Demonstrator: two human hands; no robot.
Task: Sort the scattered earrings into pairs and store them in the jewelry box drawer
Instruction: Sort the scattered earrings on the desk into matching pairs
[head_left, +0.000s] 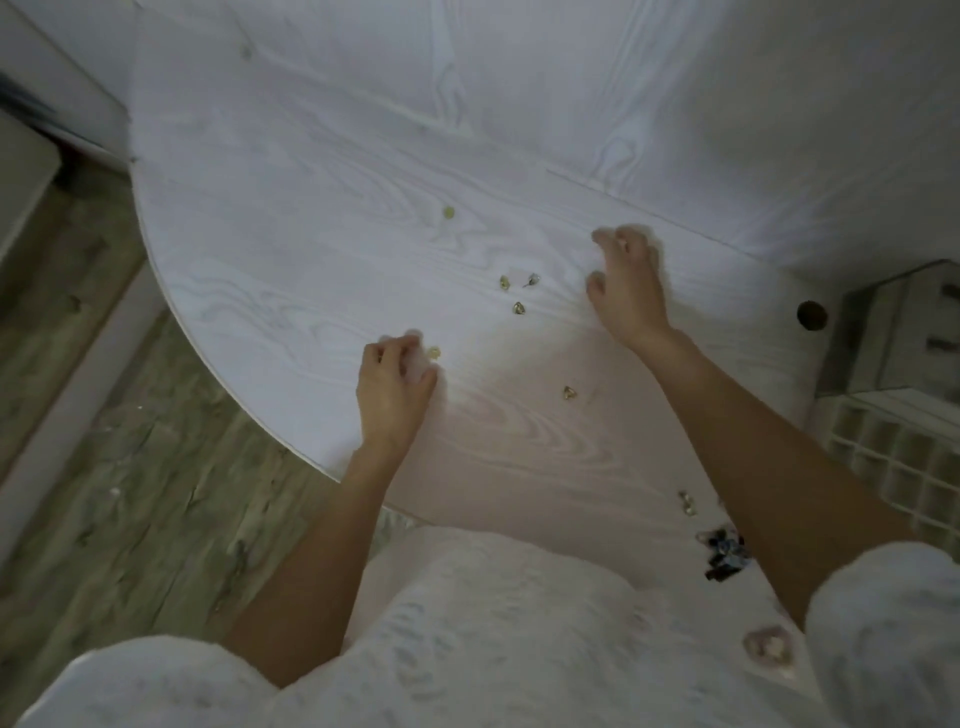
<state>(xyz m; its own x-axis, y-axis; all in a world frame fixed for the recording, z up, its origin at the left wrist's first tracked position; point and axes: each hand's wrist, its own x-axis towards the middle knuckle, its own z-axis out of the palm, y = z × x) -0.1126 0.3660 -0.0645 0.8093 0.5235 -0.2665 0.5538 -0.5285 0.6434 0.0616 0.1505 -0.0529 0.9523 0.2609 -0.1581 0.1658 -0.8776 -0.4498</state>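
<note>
Your left hand (392, 389): fingers curled, blurred; whether they pinch anything you cannot tell; a small gold earring (434, 353) lies just beside the fingertips. Your right hand (626, 283): fingers loosely bent and apart, over the table (311, 218), white wood-grain, rounded edge. 3 gold earrings (518, 293) between the hands. Jewelry box (898, 332), mirrored, and gridded drawer (893, 457), both cut off at right.

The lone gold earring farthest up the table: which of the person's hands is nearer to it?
Left. The left hand lies below the earring, slightly to its left; the right hand is farther off to its right.
</note>
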